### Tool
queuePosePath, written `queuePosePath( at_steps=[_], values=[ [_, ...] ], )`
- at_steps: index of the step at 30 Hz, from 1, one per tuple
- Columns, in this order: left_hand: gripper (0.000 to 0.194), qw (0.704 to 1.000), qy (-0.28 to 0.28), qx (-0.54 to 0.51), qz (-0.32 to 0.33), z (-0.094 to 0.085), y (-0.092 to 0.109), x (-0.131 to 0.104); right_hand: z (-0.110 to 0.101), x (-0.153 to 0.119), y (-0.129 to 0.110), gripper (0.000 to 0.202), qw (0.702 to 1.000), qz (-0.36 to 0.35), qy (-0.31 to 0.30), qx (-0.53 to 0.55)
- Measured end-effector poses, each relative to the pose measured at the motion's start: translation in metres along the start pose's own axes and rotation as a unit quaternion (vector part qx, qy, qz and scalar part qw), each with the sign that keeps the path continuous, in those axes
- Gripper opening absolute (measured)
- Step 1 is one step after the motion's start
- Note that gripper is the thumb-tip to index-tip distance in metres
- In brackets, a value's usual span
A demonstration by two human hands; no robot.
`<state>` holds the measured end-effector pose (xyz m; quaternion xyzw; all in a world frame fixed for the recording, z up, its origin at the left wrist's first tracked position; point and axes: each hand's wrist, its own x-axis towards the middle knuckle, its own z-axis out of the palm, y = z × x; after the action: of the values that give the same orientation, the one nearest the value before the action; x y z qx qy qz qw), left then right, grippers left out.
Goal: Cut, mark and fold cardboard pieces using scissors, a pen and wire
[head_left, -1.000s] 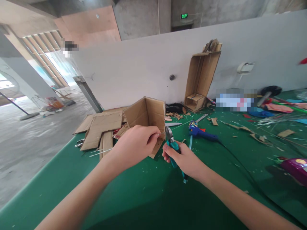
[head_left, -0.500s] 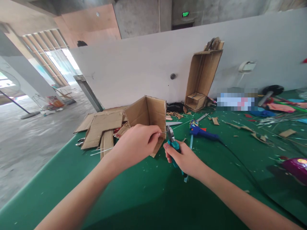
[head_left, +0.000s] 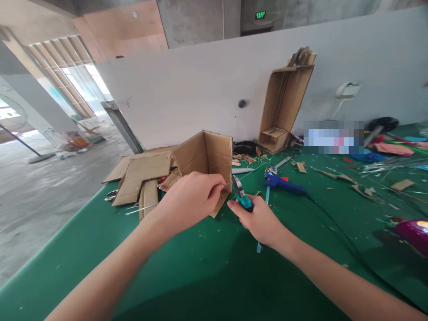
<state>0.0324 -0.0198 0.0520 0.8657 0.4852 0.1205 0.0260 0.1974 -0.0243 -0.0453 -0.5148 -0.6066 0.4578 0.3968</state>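
Observation:
My left hand (head_left: 197, 191) pinches a thin wire (head_left: 228, 183) in front of an open, folded cardboard piece (head_left: 217, 154). The wire's free end reaches the jaws of teal-handled pliers (head_left: 243, 198). My right hand (head_left: 259, 218) is closed around the pliers' handles, with the jaws pointing up and to the left. Whether the jaws touch the wire is too fine to tell. A blue glue gun (head_left: 284, 184) lies on the green table (head_left: 200, 276) to the right of the pliers, its dark cord trailing toward the lower right.
Flat cardboard pieces (head_left: 143, 171) and scissors (head_left: 111, 195) lie at the left edge. A tall cardboard box (head_left: 284, 102) leans on the white partition (head_left: 187, 89). A metal blade (head_left: 242, 170), cardboard scraps (head_left: 301, 167) and a purple object (head_left: 413, 234) are spread across the table.
My right hand has turned slightly around the pliers, and less of their lower handles shows. My left hand keeps its pinch on the wire. The view has shifted slightly.

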Motion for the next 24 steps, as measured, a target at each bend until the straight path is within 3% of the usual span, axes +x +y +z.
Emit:
queuePosePath(
  at_steps=[3, 9, 20, 24],
  values=[
    [0.032, 1.000, 0.002, 0.006, 0.005, -0.002, 0.000, 0.000, 0.001, 0.001, 0.002, 0.037, 0.998, 0.017, -0.017, 0.050],
    [0.031, 1.000, -0.001, 0.003, 0.019, -0.010, -0.005, -0.001, 0.001, 0.000, -0.003, 0.039, 0.974, 0.058, -0.106, 0.194],
    [0.030, 1.000, -0.004, -0.009, -0.002, -0.012, -0.006, -0.001, -0.001, 0.000, 0.001, 0.036, 0.968, 0.036, -0.085, 0.234],
    [0.031, 0.999, -0.040, -0.023, 0.002, -0.005, -0.007, 0.000, -0.007, 0.005, 0.005, 0.029, 0.981, 0.000, -0.059, 0.187]
  ],
)
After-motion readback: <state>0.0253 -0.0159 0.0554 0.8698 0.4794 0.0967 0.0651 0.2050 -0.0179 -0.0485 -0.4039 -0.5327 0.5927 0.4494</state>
